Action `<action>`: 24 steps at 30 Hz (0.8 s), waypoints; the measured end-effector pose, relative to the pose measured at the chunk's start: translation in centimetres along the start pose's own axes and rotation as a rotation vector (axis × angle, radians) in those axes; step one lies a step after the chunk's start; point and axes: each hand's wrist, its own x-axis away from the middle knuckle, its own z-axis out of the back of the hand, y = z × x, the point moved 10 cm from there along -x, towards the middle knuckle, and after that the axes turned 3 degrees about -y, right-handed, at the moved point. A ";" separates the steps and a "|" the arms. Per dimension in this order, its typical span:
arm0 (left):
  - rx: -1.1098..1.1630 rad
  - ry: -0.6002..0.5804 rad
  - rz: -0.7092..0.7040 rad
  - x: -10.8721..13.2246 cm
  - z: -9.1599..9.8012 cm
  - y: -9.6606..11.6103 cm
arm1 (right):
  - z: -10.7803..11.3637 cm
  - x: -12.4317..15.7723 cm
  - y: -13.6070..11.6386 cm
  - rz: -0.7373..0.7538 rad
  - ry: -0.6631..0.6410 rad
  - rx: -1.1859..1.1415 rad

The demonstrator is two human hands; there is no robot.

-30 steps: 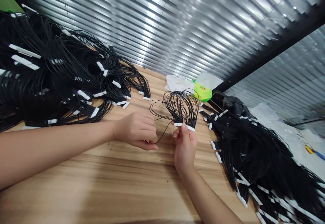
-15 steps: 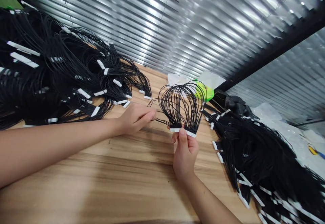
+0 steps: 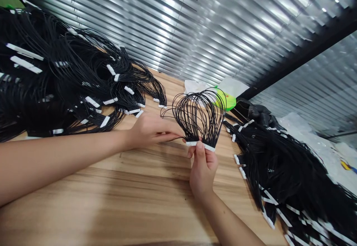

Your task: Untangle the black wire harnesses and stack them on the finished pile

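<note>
Black wires (image 3: 199,117) loop up from white plugs (image 3: 200,145) pinched in the right hand (image 3: 203,173), above the worktop (image 3: 111,197). The left hand (image 3: 152,131), fingers (image 3: 167,134) pressed together, touches one wire beside them. Big wire piles (image 3: 61,82) (image 3: 281,175) lie left and right on the worktop.

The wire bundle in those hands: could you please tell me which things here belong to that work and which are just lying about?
In use: wire bundle, right hand, left hand.
Lying about: left wire pile, right wire pile, green packet, white paper.
</note>
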 end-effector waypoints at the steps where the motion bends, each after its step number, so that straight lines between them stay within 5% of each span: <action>1: -0.027 0.000 -0.048 0.0 0.0 0.5 | 0.0 0.0 -0.1 0.006 0.001 0.003; 24: -0.438 -0.147 -0.083 -0.2 -1.5 0.9 | 0.5 -0.7 0.3 -0.044 0.056 0.058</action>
